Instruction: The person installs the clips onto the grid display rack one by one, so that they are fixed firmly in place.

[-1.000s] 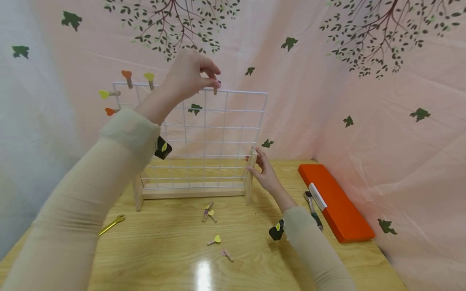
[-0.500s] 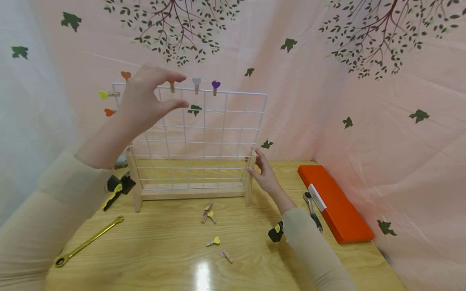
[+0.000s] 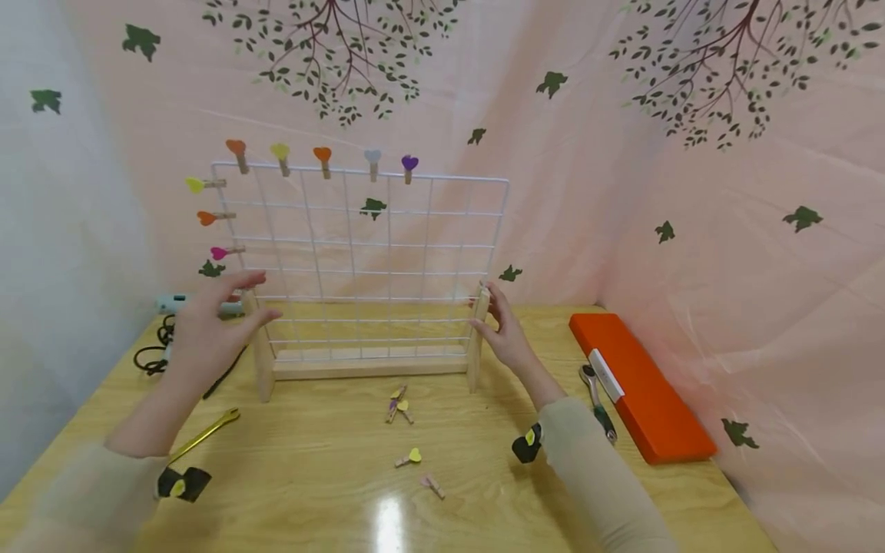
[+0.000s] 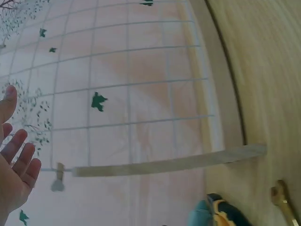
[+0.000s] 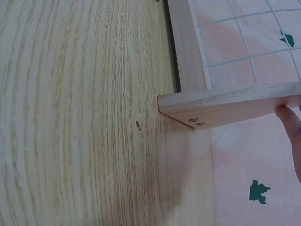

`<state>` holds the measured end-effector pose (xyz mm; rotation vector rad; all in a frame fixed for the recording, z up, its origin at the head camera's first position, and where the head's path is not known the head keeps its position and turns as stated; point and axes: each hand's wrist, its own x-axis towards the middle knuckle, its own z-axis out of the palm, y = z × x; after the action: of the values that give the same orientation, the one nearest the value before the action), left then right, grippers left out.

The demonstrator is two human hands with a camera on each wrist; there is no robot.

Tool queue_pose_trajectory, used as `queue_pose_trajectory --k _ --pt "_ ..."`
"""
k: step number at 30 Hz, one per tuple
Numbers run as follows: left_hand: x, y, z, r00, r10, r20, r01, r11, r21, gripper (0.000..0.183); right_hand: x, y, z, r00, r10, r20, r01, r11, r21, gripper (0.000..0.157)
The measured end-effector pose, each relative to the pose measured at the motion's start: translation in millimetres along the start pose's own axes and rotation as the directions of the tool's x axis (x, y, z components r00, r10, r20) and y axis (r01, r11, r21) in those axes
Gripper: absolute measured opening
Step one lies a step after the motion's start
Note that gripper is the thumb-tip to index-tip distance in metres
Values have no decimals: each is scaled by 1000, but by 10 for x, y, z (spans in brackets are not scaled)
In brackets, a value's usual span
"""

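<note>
Status change: the left hand point(image 3: 207, 338) has released the purple clip point(image 3: 409, 164) and moved left and down, from the top wire to the left post point(image 3: 263, 365). Its thumb and fingers are spread apart, with nothing pinched between them. Contact with the left post cannot be confirmed: the fingertips overlap the post in the head view, and the left wrist view shows only part of the hand.

The right hand point(image 3: 508, 338) has not shifted. It grips the upper part of the right post point(image 3: 475, 353), thumb on the near side, fingers passing to the far side.

Clip positions: the purple clip stands upright on the top wire of the wire grid point(image 3: 389, 245), with no hand on it. To its left on the same wire are a pale blue clip point(image 3: 373, 156) and three others in orange and yellow. Three side clips point(image 3: 206, 219) point left from the left edge.

Consequence for the work: the purple clip can be judged seated, the fifth on the top wire. Loose on the table point(image 3: 311, 476), near side of the grid, lie a small cluster of clips point(image 3: 392, 404), a yellow clip point(image 3: 414, 455) and a pale pink clip point(image 3: 434, 486)
</note>
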<state>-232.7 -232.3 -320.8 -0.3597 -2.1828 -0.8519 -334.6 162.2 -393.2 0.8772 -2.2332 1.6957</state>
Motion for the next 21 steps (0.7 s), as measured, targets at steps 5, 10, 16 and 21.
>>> queue_pose_trajectory --k 5,10,16,21 --pt "-224 -319 101 985 -172 -13 172 985 1 52 3 -13 -2 1000 -12 -8 12 1000 10 64" --pt "-402 -575 223 962 -271 -35 271 963 -13 50 -22 -16 1 1000 -7 -13 7 1000 1 63" --pt "-460 -762 321 921 -388 -26 387 921 -43 51 -16 -22 10 1000 -10 -9 9 1000 -5 63" --pt "-473 -895 366 890 -449 84 454 889 -62 55 -5 -29 7 1000 -17 5 17 1000 1 64"
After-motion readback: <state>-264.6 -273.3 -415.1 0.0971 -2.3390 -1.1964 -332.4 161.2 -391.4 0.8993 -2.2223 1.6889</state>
